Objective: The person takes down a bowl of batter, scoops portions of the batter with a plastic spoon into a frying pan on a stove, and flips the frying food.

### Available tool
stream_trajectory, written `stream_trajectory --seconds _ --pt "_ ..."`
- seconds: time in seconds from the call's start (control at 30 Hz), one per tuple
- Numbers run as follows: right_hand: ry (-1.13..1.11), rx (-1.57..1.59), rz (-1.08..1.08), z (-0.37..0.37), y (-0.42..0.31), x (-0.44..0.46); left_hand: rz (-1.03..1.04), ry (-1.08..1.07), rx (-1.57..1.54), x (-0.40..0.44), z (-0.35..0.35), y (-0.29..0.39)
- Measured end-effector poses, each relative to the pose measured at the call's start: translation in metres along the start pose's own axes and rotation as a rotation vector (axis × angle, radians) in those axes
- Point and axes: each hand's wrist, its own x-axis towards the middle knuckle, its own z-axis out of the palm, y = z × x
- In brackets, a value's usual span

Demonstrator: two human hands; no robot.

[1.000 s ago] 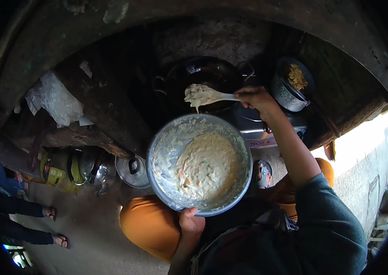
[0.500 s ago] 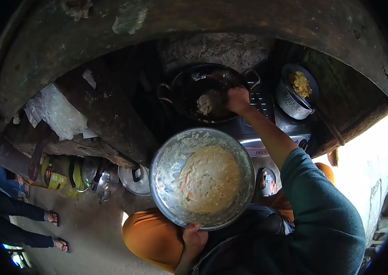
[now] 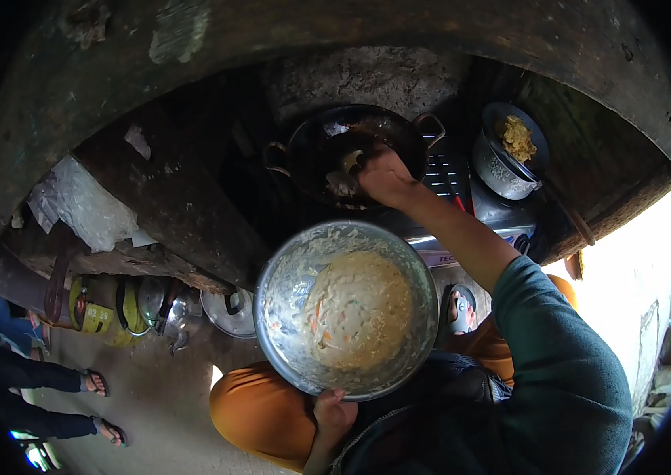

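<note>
My left hand point(image 3: 335, 412) grips the near rim of a large metal mixing bowl point(image 3: 272, 269), thumb over the edge. Inside is pale, thick batter point(image 3: 355, 317) with orange and green bits; smears of it coat the wall. My right hand point(image 3: 387, 178) reaches over a dark, two-handled wok point(image 3: 321, 131) on the stove. Its fingers are closed and point down into the wok; whatever they hold is hidden. Just left of the fingers, a pale lump of batter point(image 3: 342, 184) shows in the wok, partly in shadow.
Right of the wok, a metal pot point(image 3: 502, 176) carries a dark strainer with golden fried food point(image 3: 518, 140). The gas stove point(image 3: 498, 210) lies under both. A plastic bag point(image 3: 90, 207) sits on the left ledge. A pot lid point(image 3: 228, 313) and kettle stand below. Another person's feet point(image 3: 96, 385) are at left.
My right hand has moved left and a little down over the wok. The pale lump now lies lower and further left. My left hand keeps its hold on the bowl.
</note>
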Motion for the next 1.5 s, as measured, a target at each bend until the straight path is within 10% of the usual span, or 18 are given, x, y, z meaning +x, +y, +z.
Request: stream_trajectory --seconds 0.6,0.73,0.9,1.1,1.13,1.2,1.5 --pt "-0.226 0.32 0.153 -0.013 -0.006 0.001 -0.024 0.068 0.039 -0.005 0.007 0.003" --pt "0.028 0.231 0.193 0.001 0.001 0.002 -0.038 0.069 0.027 -0.005 0.006 0.004" --pt "0.247 0.976 0.445 0.028 -0.009 -0.004 -0.048 0.078 0.025 -0.006 0.004 0.003" --pt "-0.075 0.081 0.246 0.012 0.006 0.001 -0.018 0.05 0.01 -0.004 0.0 0.001" --pt "-0.079 0.083 0.245 0.021 0.006 -0.002 -0.028 0.057 0.026 -0.005 0.001 0.0" --pt "0.166 1.045 0.592 0.041 0.002 -0.007 -0.039 0.065 0.031 -0.006 0.001 0.001" --pt "0.26 0.415 0.264 0.03 -0.002 -0.006 -0.048 0.07 0.029 -0.006 0.004 0.002"
